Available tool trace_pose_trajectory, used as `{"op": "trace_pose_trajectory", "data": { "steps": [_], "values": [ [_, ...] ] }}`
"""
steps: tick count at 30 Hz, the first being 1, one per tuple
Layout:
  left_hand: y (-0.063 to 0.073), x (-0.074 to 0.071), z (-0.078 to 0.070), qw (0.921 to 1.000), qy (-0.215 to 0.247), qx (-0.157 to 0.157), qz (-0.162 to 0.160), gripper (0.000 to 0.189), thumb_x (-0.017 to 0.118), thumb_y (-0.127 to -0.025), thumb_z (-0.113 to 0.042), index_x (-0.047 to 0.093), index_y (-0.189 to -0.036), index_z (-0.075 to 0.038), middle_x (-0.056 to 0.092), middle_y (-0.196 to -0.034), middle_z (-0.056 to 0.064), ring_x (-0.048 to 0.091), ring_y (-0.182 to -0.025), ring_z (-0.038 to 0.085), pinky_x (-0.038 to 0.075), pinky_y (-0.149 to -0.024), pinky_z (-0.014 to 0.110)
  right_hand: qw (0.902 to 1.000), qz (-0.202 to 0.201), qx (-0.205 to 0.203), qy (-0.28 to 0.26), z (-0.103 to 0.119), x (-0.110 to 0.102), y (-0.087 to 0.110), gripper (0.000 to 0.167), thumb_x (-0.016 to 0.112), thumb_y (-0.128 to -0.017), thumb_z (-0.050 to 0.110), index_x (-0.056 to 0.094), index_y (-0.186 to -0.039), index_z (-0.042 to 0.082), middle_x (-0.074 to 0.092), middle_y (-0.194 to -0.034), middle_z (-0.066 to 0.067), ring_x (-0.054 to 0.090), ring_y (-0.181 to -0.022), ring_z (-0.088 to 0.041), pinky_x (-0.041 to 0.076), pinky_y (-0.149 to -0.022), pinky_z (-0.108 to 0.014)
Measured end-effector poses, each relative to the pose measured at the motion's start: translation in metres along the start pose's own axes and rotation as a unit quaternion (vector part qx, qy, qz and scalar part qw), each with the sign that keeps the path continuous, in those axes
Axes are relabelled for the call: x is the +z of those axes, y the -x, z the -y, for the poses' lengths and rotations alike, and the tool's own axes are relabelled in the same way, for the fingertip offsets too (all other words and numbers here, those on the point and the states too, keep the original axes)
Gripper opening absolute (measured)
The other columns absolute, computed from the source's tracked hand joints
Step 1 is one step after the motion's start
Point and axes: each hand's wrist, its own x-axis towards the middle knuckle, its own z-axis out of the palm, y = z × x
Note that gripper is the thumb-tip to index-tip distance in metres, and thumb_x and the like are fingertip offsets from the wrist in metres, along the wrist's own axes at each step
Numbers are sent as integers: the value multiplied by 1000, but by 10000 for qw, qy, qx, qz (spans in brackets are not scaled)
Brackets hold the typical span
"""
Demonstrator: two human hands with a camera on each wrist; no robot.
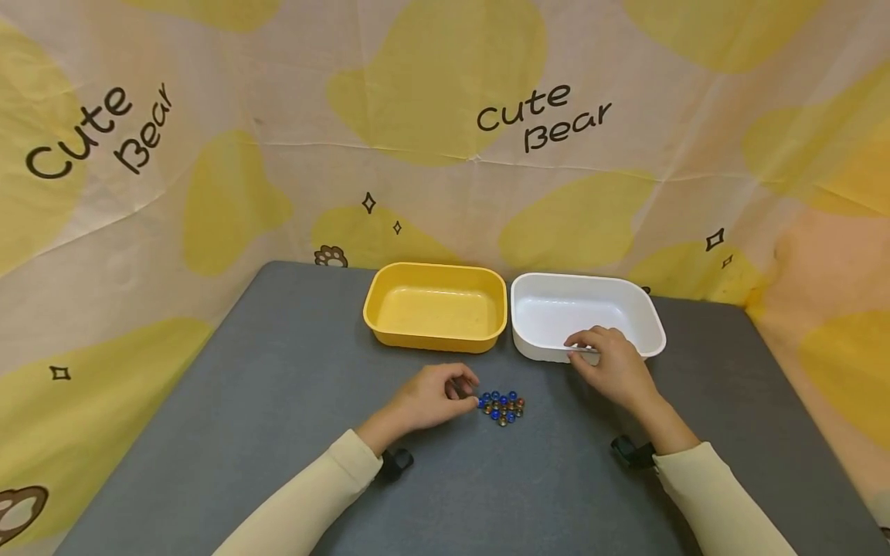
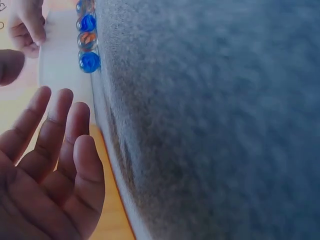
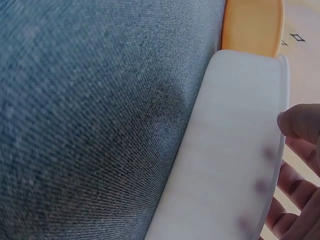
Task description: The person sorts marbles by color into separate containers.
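Marbles (image 1: 504,400), one small heap, glass: on the grey table (image 1: 292,371), between the two hands, on the near side of the gap separating a yellow box (image 1: 434,341) from a white box (image 1: 535,351). Step in hand, by judgement: the left hand (image 1: 434,394) at the marbles for picking or gathering, the right hand (image 1: 615,367) steadying the white box. Left hand: fingers spread and gently bent, thumb set apart, nothing between them; thumb tip right by the leftmost marbles, contact uncertain. Right hand: pinching the near wall of the white box, thumb at the rim, fingertips showing as dark smudges through the thin plastic; firmness of hold cannot be told. Next move, by judgement: calls for a light, low closing of the left thumb and fingertips on one or a few marbles, without scattering the rest, since round glass on a flat top would roll readily. Appearance of marbles: round, shiny, alike in size, lying close together in a rough wedge; some deep blue with swirls inside, others clear with an orange or brownish twist, the two kinds mixed. Exact count not readable from these views.
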Motion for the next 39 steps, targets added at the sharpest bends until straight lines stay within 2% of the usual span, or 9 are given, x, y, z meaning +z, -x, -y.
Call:
{"op": "trace_pose_trajectory", "data": {
  "steps": [10, 20, 31, 39],
  "values": [
    [-13, 5, 4, 9993, -138, -179, 291, 15, 72, -82, -21, 71, -97, -19, 66, -86, -10, 59, -71, 3, 49, -67, 20, 9999, 95, 114, 80, -1, 1, -1, 9, 71, -82, 10, 72, -89, 15, 68, -84, 1, 55, -77, -19, 43, -69, -37],
    [-18, 6, 2, 9984, -280, -253, 411, 11, 75, -78, -17, 71, -88, -19, 67, -81, -11, 58, -71, 2, 47, -69, 22, 9998, 117, 99, 114, 0, -1, -3, 10, 73, -81, 9, 74, -88, 16, 70, -81, 3, 56, -75, -18, 44, -67, -36],
    [-20, 11, -1, 9965, -730, -131, 382, 9, 77, -79, -18, 70, -84, -21, 66, -78, -12, 58, -72, 1, 47, -72, 22, 9998, 135, 43, 118, -2, -1, 0, 10, 75, -81, 10, 75, -90, 15, 72, -85, 2, 57, -76, -17, 46, -67, -36],
    [-20, 9, 0, 9973, -641, -191, 317, 8, 76, -79, -19, 70, -84, -21, 64, -76, -13, 56, -70, 1, 47, -70, 21, 9999, 123, 87, 67, -2, 0, -1, 12, 75, -80, 9, 75, -90, 15, 72, -85, 2, 54, -73, -16, 44, -64, -33]
  ]
}}
